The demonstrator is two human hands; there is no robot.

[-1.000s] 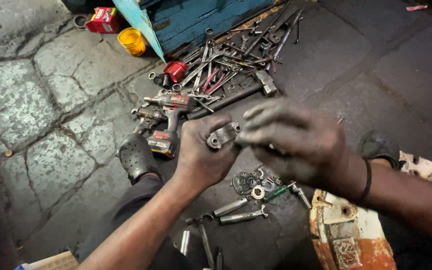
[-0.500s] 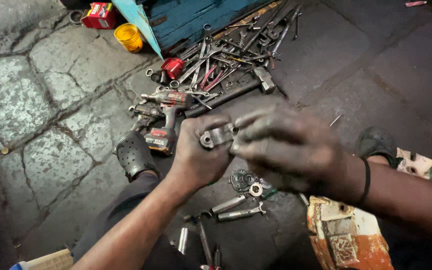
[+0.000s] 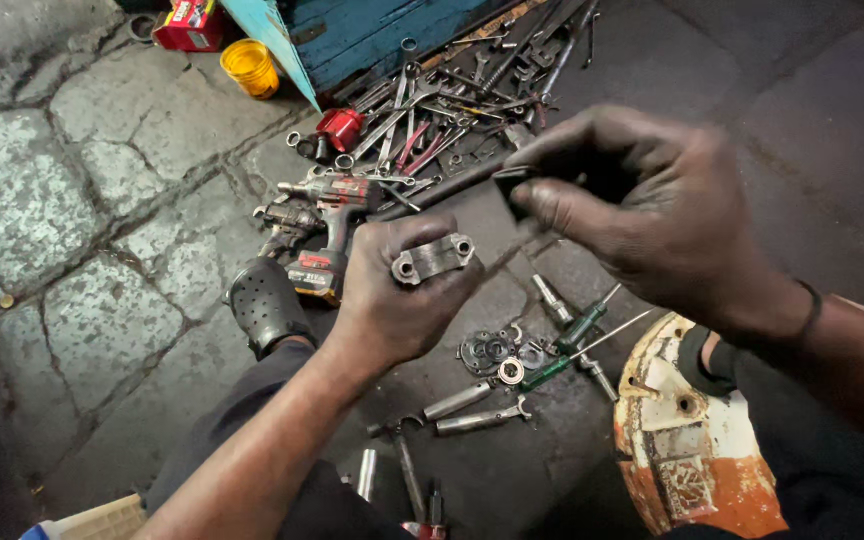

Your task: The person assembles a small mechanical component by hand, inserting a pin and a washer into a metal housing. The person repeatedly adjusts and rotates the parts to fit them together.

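We see the left hand (image 3: 397,305) raised near the middle of the view, fingers curled up and pinching a small grey metal clamp piece (image 3: 434,258) with a bolt hole at each end. The piece lies with its long axis running roughly from eight o'clock to two o'clock, its higher end tipped toward the right hand (image 3: 652,215). That hand sits at about two o'clock from the clamp piece, just beside it but apart, fingers pressed together around a dark tool handle (image 3: 512,188); we think a thin shaft runs down from it toward the clamp, though blur there makes this uncertain. So the left hand carries the piece, and the right hand is the near one beside it, lying off the piece's upper right end. On the ground below, at six o'clock from the hands, lie a green-handled screwdriver (image 3: 577,330), a cluster of washers and bearings (image 3: 497,352) and two steel pins (image 3: 472,410). At eleven o'clock a red and black power driver (image 3: 327,215) rests on the paving, with a heap of spanners (image 3: 452,110) beyond it at twelve o'clock and a yellow pot (image 3: 250,66) farther up. A worn orange and white casing (image 3: 687,450) sits at five o'clock.
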